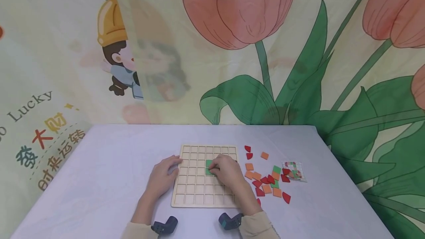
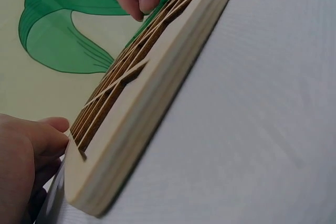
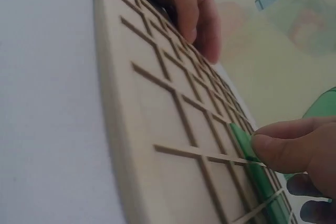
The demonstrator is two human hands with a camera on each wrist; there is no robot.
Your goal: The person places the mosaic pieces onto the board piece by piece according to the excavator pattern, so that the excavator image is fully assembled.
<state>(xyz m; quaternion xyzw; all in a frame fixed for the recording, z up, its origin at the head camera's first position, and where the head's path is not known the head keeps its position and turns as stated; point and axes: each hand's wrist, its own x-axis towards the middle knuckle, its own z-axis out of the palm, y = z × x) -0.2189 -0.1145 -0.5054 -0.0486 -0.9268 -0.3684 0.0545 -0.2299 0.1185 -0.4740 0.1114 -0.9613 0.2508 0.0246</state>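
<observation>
A pale wooden grid board (image 1: 189, 198) lies flat on the table, divided into square cells. My left hand (image 1: 161, 176) rests against its left edge, with fingertips touching the rim. Over the middle-right cells, my right hand (image 1: 227, 171) has thumb and index finger together on a green square tile (image 3: 241, 136), pinching it at the board's surface. Beside that tile, more green (image 3: 265, 187) sits in the cells; the fingers partly hide it in the head view. Most other visible cells show bare wood.
Right of the board lie scattered red quarter-round pieces (image 1: 286, 197), orange squares (image 1: 264, 155) and green squares (image 1: 277, 169). A small patterned card or packet (image 1: 299, 174) lies beyond them, partly under red pieces. A white cloth covers the table (image 1: 116, 165); a printed curtain (image 1: 166, 113) hangs behind.
</observation>
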